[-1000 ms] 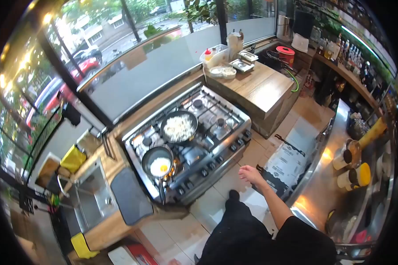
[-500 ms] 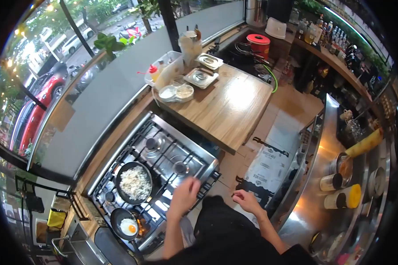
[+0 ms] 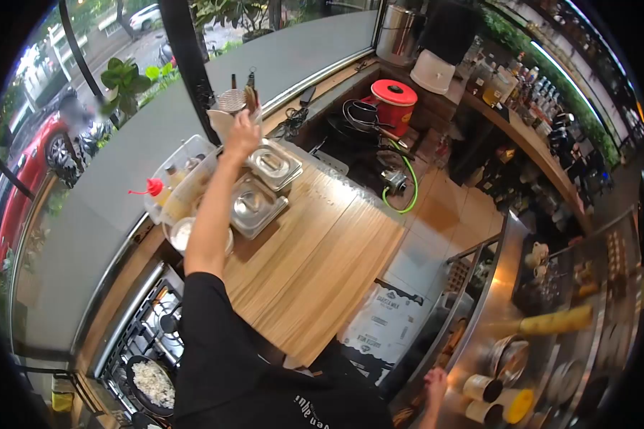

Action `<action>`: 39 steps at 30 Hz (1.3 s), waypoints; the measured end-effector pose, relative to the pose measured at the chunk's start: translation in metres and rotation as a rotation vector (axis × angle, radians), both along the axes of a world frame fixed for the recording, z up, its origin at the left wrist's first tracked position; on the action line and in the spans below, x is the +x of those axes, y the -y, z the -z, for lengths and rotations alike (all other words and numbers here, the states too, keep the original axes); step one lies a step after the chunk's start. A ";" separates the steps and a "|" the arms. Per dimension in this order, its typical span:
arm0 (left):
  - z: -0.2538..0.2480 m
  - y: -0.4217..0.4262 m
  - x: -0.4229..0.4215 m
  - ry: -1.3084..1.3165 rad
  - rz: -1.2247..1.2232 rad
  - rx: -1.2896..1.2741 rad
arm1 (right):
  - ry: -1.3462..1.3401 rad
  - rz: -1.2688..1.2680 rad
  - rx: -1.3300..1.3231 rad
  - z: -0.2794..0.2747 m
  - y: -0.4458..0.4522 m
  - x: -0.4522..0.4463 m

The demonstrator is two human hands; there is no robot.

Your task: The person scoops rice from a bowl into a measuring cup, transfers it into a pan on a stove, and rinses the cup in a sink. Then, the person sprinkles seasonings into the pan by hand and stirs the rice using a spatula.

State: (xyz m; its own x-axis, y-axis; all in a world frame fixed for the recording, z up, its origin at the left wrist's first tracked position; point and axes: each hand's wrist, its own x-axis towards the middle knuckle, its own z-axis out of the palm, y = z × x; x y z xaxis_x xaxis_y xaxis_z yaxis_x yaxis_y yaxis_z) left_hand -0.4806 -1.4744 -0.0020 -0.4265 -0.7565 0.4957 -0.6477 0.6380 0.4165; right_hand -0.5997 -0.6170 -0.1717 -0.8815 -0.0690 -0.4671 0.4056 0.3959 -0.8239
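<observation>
My left hand point(image 3: 242, 137) stretches over the far left of the wooden table to the utensils standing at its back corner. Its fingers are bent together at the handles there; what they hold, if anything, is hidden. A round perforated skimmer point(image 3: 231, 101) stands just beyond them. Below the hand are two lidded steel containers point(image 3: 252, 206). My right hand point(image 3: 435, 386) hangs low beside the steel counter, smeared by motion, so its fingers do not show clearly. A pan of white rice point(image 3: 152, 382) sits on the stove at lower left.
The wooden table point(image 3: 322, 264) spans the middle. At its left stands a plastic bin point(image 3: 193, 154) with a red-capped bottle point(image 3: 150, 187). A red pot point(image 3: 393, 104) and a green hose point(image 3: 413, 182) lie beyond. Jars point(image 3: 483, 387) stand on the right counter point(image 3: 479, 314).
I have moved from the stove to the table. My left hand has gone from above the stove to the utensils; my right hand is now by the steel counter.
</observation>
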 end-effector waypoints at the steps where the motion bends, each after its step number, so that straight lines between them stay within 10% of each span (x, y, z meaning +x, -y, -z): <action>1: -0.008 0.013 -0.005 0.107 -0.039 0.043 | 0.048 0.040 0.090 0.006 -0.001 0.007; 6: -0.036 0.065 -0.022 0.453 -0.085 0.669 | 0.472 0.265 0.301 0.139 -0.125 0.040; 9: -0.031 0.072 -0.018 0.446 -0.088 0.280 | 0.666 0.189 0.384 0.110 -0.083 0.038; 18: -0.057 0.045 -0.014 -0.201 -0.092 0.511 | 0.649 -0.149 0.294 0.107 0.010 -0.163; 21: -0.063 0.040 -0.014 -0.226 -0.132 0.415 | 0.590 -0.120 -0.151 0.129 0.043 -0.293; 32: -0.189 -0.090 -0.017 -0.272 -0.350 -0.180 | -0.162 -0.742 -0.182 0.018 0.322 -0.403; 36: -0.130 -0.238 -0.050 -0.815 0.110 0.306 | -0.280 -1.213 -0.634 -0.135 0.469 -0.264; 39: -0.091 -0.341 -0.067 -0.610 -0.041 0.477 | -0.524 -1.764 -0.890 -0.185 0.502 -0.170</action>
